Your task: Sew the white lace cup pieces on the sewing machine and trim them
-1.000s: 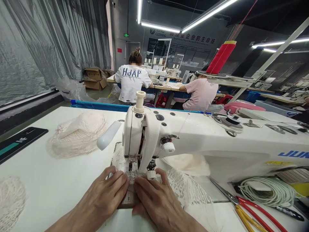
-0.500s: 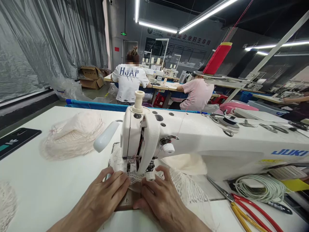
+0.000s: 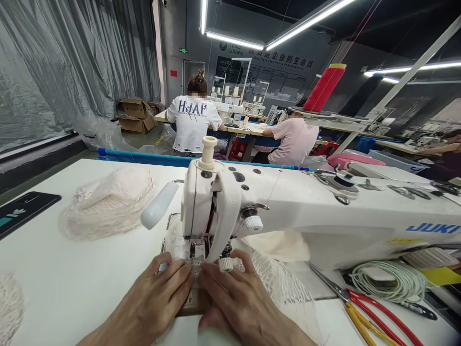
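A strip of white lace fabric (image 3: 176, 242) lies under the presser foot (image 3: 192, 250) of a white JUKI sewing machine (image 3: 288, 192). My left hand (image 3: 158, 288) rests on the lace left of the foot, its fingers laid flat and close together. On the other side, my right hand (image 3: 241, 293) has its fingers bent onto the lace just in front of the needle area, with the thumb lower down. White fringe (image 3: 283, 276) spreads out to the right of that hand. The machine's white knob (image 3: 225, 264) hides part of the right fingers.
A pile of pale fringed pieces (image 3: 111, 202) and a phone (image 3: 27, 211) lie on the left. Red-and-yellow-handled scissors (image 3: 345, 293) and a coiled cord (image 3: 389, 281) are at right. Two people sit at machines beyond the table; another person's arm shows far right.
My right fingers have shifted left and forward along the lace, nearer the presser foot and my left hand. The left hand has barely moved.
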Demonstrator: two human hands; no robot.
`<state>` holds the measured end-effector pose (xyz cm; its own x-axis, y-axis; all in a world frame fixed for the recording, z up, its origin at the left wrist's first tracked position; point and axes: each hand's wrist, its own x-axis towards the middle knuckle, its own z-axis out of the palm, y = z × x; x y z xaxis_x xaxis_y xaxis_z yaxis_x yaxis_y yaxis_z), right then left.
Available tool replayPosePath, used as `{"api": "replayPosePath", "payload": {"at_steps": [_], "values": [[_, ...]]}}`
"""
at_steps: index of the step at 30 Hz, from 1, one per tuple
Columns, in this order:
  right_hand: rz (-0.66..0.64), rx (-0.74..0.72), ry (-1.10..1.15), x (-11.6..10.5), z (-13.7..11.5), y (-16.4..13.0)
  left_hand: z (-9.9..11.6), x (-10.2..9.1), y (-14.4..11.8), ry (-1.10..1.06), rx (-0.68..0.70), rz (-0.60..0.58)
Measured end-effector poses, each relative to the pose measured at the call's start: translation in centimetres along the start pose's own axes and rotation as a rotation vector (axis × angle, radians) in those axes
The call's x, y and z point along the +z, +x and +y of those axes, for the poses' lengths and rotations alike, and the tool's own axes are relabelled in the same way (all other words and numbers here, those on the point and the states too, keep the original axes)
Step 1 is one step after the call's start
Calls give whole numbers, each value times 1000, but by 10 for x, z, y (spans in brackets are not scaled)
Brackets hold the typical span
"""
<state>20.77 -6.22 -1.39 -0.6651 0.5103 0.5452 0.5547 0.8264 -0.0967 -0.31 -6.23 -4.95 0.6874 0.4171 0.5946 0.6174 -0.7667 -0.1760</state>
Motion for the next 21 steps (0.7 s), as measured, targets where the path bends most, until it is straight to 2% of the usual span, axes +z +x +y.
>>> {"api": "replayPosePath", "payload": {"at_steps": [6,12,21], "values": [[-75,-36,-12,9,0,-3,0,-6,8,0,3,1],[-33,-38,-16,14,0,-5,2,-15,12,-44,-33,14],[-46,-38,-39,13,2,-3,-7,-11,10,-25,-48,-5]]}}
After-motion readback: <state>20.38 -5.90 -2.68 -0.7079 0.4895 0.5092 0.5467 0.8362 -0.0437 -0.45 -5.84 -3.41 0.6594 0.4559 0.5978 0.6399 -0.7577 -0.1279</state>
